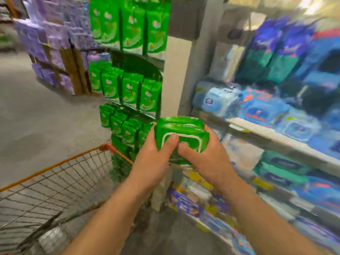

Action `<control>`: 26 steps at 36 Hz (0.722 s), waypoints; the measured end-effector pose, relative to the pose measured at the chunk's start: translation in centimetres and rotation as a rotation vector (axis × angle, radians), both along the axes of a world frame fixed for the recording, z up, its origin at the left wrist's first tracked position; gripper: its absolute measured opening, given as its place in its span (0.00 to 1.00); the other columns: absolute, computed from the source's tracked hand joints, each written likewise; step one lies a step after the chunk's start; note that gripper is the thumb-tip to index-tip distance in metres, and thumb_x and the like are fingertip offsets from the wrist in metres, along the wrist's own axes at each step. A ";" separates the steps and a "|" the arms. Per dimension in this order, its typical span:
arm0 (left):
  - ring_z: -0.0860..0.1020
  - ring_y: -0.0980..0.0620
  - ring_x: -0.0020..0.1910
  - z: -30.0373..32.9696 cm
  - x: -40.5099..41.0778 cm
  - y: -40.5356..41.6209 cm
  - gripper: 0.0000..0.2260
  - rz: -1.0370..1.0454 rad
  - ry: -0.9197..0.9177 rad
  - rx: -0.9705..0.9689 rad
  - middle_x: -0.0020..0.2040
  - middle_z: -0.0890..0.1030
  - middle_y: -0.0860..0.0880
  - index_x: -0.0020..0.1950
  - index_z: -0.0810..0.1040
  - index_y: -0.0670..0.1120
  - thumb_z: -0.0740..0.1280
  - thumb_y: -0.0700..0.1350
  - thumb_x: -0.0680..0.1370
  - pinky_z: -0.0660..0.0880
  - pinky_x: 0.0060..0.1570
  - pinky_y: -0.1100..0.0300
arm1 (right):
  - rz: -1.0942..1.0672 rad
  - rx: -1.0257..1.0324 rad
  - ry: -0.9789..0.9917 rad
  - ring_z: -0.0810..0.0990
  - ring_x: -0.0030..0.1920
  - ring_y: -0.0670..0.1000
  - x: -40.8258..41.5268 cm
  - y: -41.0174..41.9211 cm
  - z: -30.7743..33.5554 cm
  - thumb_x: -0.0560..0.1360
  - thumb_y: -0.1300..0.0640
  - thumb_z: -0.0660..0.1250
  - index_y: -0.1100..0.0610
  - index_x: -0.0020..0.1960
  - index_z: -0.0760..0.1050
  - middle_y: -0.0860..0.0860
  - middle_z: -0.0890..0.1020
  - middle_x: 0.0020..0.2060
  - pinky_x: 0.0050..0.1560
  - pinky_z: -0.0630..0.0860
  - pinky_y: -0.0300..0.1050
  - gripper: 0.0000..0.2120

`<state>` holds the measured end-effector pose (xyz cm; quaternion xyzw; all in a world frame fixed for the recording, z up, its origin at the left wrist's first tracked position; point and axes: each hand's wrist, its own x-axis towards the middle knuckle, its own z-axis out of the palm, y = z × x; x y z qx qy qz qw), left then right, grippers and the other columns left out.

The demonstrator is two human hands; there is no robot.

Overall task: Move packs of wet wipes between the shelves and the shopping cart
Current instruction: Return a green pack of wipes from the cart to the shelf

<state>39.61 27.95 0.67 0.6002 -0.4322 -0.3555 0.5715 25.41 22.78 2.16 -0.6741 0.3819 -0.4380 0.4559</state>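
presently listed: one glossy green plastic pack of wet wipes with a white-outlined lid flap (181, 137), held in mid-air in front of the grey shelf upright (176, 74), above and just right of the cart's far corner. left hand (156, 153) grasps the pack's left end, thumb laid across its front face; right hand (204, 153) grasps the right end and underside, fingers wrapped around the far edge. both hands closed on the same pack, thumbs nearly meeting; a second pack may sit beneath it, cannot tell through the blur. wire-mesh shopping cart with orange rim (60, 173), lower left, standing on the grey concrete floor (36, 116); contents at its near end unclear. rows of matching green upright wipe packs (128, 89), standing side by side on several shelf tiers to the left of the upright, the lowest tier just behind the held pack. purple wrapped bales stacked with brown cardboard (53, 43), far left, beside the green rows. blue and light-blue flat packs on the right-hand shelf (257, 111), lying on white shelving; teal and blue bags (276, 52) on the tier above; further blue, teal and yellow-labelled goods on the lower tiers, heavily blurred.
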 end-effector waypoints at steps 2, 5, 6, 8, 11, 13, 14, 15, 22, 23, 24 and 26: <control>0.81 0.68 0.51 0.7 -3.4 -1.2 0.17 -0.062 -0.012 -0.031 0.52 0.84 0.60 0.58 0.76 0.60 0.69 0.65 0.73 0.76 0.60 0.64 | -0.063 -0.002 -0.009 0.85 0.49 0.41 -3.8 -0.5 0.6 0.67 0.60 0.80 0.54 0.62 0.74 0.41 0.87 0.49 0.47 0.77 0.32 0.27; 0.82 0.57 0.59 1.5 -8.9 -2.9 0.34 -0.134 -0.043 -0.047 0.58 0.84 0.57 0.68 0.75 0.58 0.65 0.71 0.66 0.76 0.66 0.49 | -0.143 0.017 -0.045 0.85 0.51 0.43 -9.7 -0.9 1.1 0.67 0.57 0.80 0.53 0.65 0.74 0.44 0.87 0.50 0.49 0.78 0.35 0.29; 0.82 0.58 0.59 1.8 -10.8 -3.4 0.35 -0.166 -0.034 -0.043 0.58 0.84 0.58 0.68 0.75 0.58 0.66 0.71 0.65 0.76 0.65 0.49 | -0.173 0.023 -0.043 0.85 0.51 0.42 -11.8 -0.9 1.4 0.67 0.56 0.80 0.52 0.64 0.74 0.43 0.87 0.50 0.49 0.78 0.35 0.28; 0.82 0.61 0.56 2.1 -14.7 -4.2 0.32 -0.222 -0.018 -0.024 0.56 0.84 0.59 0.65 0.75 0.60 0.68 0.70 0.64 0.78 0.63 0.52 | -0.227 0.031 -0.041 0.84 0.47 0.38 -16.2 -0.7 1.7 0.69 0.59 0.80 0.49 0.58 0.76 0.38 0.86 0.45 0.46 0.77 0.31 0.22; 0.83 0.63 0.52 2.3 -20.6 -5.3 0.24 -0.330 0.001 -0.017 0.54 0.85 0.59 0.62 0.75 0.60 0.75 0.63 0.69 0.78 0.56 0.58 | -0.274 0.053 -0.055 0.83 0.41 0.34 -22.7 -0.1 1.9 0.71 0.64 0.77 0.48 0.54 0.76 0.35 0.85 0.40 0.41 0.74 0.26 0.18; 0.83 0.65 0.50 2.4 -24.4 -5.8 0.23 -0.387 0.013 -0.019 0.54 0.85 0.59 0.62 0.75 0.60 0.78 0.60 0.70 0.76 0.53 0.61 | -0.320 0.070 -0.074 0.84 0.42 0.36 -26.6 0.3 2.1 0.71 0.63 0.77 0.51 0.57 0.78 0.38 0.86 0.42 0.41 0.75 0.27 0.17; 0.83 0.64 0.51 2.5 -26.3 -6.0 0.26 -0.419 0.027 -0.018 0.55 0.85 0.58 0.63 0.75 0.61 0.79 0.62 0.68 0.77 0.55 0.59 | -0.345 0.080 -0.085 0.84 0.42 0.37 -28.3 0.6 2.2 0.71 0.63 0.77 0.52 0.57 0.79 0.39 0.87 0.42 0.41 0.75 0.27 0.17; 0.83 0.60 0.55 2.5 -28.2 -6.1 0.30 -0.449 0.042 -0.016 0.57 0.85 0.57 0.64 0.76 0.60 0.79 0.65 0.65 0.78 0.59 0.55 | -0.368 0.090 -0.094 0.85 0.43 0.38 -30.2 0.8 2.2 0.72 0.64 0.76 0.52 0.56 0.80 0.41 0.87 0.43 0.41 0.76 0.28 0.15; 0.83 0.42 0.61 1.8 -39.4 -6.2 0.37 -0.687 0.165 -0.004 0.61 0.84 0.45 0.66 0.76 0.53 0.82 0.61 0.61 0.79 0.61 0.41 | -0.478 0.129 -0.180 0.86 0.50 0.46 -41.0 3.9 2.1 0.75 0.65 0.72 0.58 0.60 0.80 0.48 0.88 0.48 0.49 0.80 0.37 0.14; 0.84 0.44 0.58 1.7 -40.9 -6.3 0.37 -0.724 0.196 0.011 0.58 0.85 0.47 0.66 0.75 0.53 0.81 0.58 0.60 0.81 0.57 0.46 | -0.485 0.130 -0.177 0.86 0.52 0.49 -42.2 4.3 2.0 0.75 0.65 0.72 0.59 0.62 0.79 0.50 0.87 0.50 0.50 0.80 0.38 0.16; 0.85 0.48 0.56 1.6 -42.2 -6.4 0.38 -0.753 0.215 0.029 0.56 0.86 0.50 0.66 0.73 0.55 0.80 0.58 0.58 0.82 0.53 0.52 | -0.499 0.134 -0.168 0.85 0.54 0.50 -43.4 4.6 1.9 0.74 0.63 0.74 0.58 0.63 0.78 0.51 0.87 0.52 0.52 0.80 0.40 0.18; 0.86 0.52 0.53 1.6 -44.5 -6.6 0.42 -0.802 0.207 0.060 0.54 0.87 0.53 0.67 0.70 0.59 0.80 0.60 0.55 0.82 0.51 0.55 | -0.534 0.143 -0.180 0.85 0.55 0.50 -45.6 5.0 1.8 0.70 0.61 0.78 0.54 0.64 0.78 0.50 0.87 0.53 0.52 0.81 0.41 0.24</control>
